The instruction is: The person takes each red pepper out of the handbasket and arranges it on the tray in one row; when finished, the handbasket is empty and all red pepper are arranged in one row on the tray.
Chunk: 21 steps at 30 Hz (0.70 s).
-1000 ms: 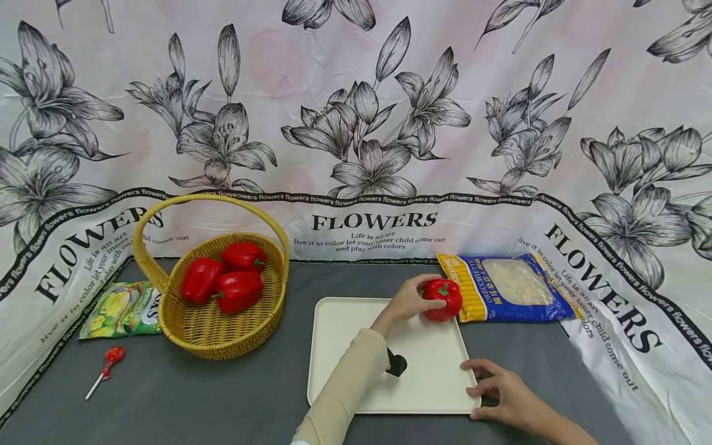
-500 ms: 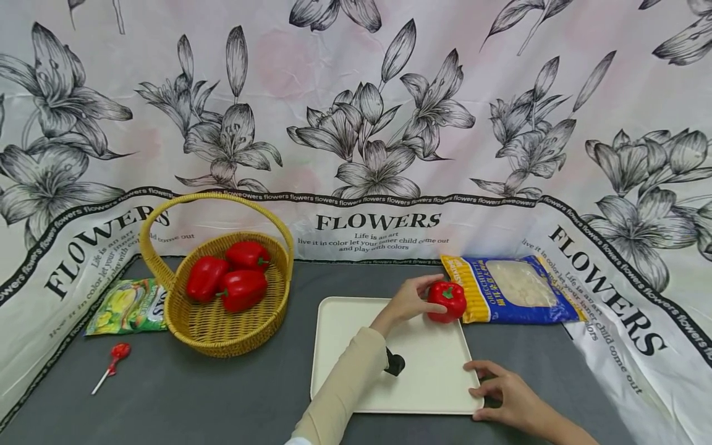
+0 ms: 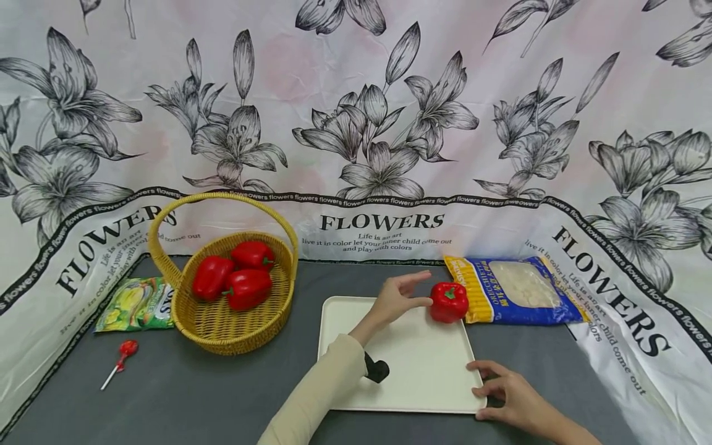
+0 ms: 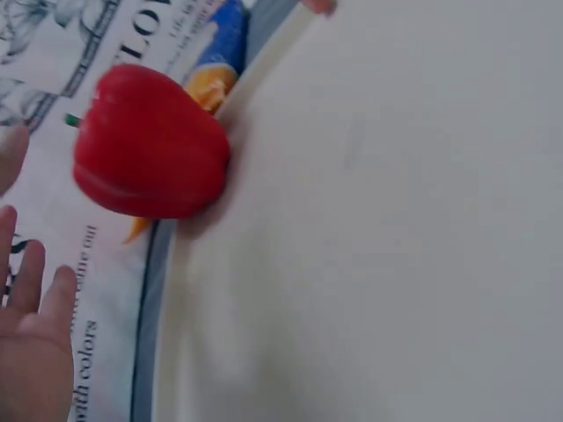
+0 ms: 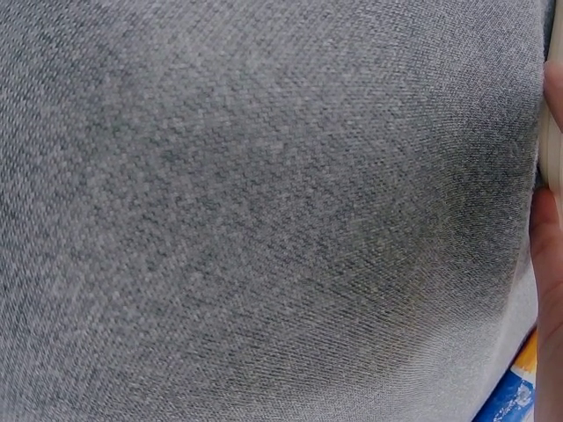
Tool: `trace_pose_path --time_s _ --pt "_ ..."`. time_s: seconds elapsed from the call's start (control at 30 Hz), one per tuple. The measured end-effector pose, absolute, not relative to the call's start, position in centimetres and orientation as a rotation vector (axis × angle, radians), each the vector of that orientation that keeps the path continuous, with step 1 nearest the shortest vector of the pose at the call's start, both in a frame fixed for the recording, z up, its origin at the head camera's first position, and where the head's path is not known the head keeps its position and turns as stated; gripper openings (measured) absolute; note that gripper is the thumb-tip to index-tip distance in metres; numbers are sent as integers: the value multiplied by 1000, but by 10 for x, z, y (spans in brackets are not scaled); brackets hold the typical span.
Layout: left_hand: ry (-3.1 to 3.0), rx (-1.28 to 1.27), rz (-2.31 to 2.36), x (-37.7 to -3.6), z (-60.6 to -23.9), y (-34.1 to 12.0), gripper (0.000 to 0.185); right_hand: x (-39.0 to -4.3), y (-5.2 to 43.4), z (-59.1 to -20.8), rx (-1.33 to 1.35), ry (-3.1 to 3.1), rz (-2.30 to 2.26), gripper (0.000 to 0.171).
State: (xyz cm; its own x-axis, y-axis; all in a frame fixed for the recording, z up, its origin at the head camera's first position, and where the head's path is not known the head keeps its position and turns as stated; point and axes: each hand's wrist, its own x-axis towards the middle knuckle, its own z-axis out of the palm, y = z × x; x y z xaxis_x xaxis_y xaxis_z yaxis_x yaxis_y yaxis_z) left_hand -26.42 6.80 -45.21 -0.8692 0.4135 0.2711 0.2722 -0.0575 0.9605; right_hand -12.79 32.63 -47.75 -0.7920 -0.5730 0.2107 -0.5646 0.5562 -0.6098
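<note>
A red bell pepper (image 3: 449, 302) rests at the far right corner of the cream tray (image 3: 411, 389), its green stem upward. My left hand (image 3: 394, 301) is just left of the pepper, fingers spread and nothing in them; in the left wrist view a gap shows between the hand (image 4: 35, 352) and the pepper (image 4: 151, 145). At the tray's near right corner, my right hand (image 3: 512, 395) holds the rim with curled fingers and thumb. Only fingers (image 5: 550, 264) of it appear in the right wrist view, against the tray's edge.
A yellow wicker basket (image 3: 233, 343) with a tall handle holds 3 red bell peppers (image 3: 248, 289) on the left. Behind it lies a green snack bag (image 3: 136, 303), with a red lollipop (image 3: 128, 349) in front. A blue-yellow pasta bag (image 3: 517, 290) lies beside the tray.
My left hand has let go of the bell pepper and drawn back to the left; the pepper stays on the tray's corner. My right hand keeps its place at the rim. The view has shifted slightly.
</note>
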Motion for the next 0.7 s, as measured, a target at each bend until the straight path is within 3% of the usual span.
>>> trace_pose_path --time_s 0.23,0.7 --pt "2035 753 2134 -234 -419 8 49 -131 328 -478 -1058 2805 -1015 26" --pt "2106 625 2184 -187 -405 -100 43 -131 327 -476 -952 2742 -989 26"
